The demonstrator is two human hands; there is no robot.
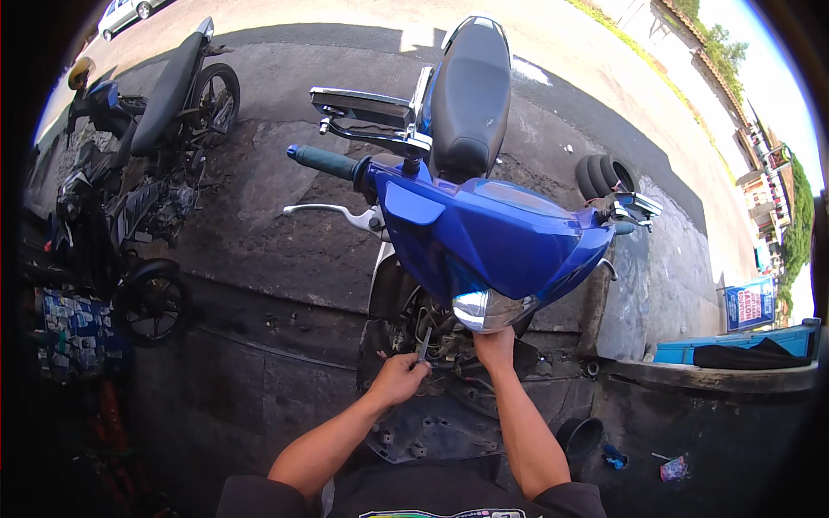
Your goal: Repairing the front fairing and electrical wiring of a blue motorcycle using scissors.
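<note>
Black panelling (432, 436) sits low and nearest us. Our left hand (401, 378) has its fingers pinched round a slim metal tool (426, 345), tip aimed far, a hold that seems to suit the cramped space. Our right hand (495, 347) reaches under the headlight (492, 311), perhaps to steady it; its fingers are hidden, so we cannot tell their grip. Beyond, the blue motorbike (484, 216) stands centre, its seat (471, 95) farther off.

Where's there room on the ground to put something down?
The dark ground looks bare between the black motorbike and blue motorbike. More lies between the lower-left wheel and left forearm. It's crowded around the left hand and right hand, near the headlight.
</note>
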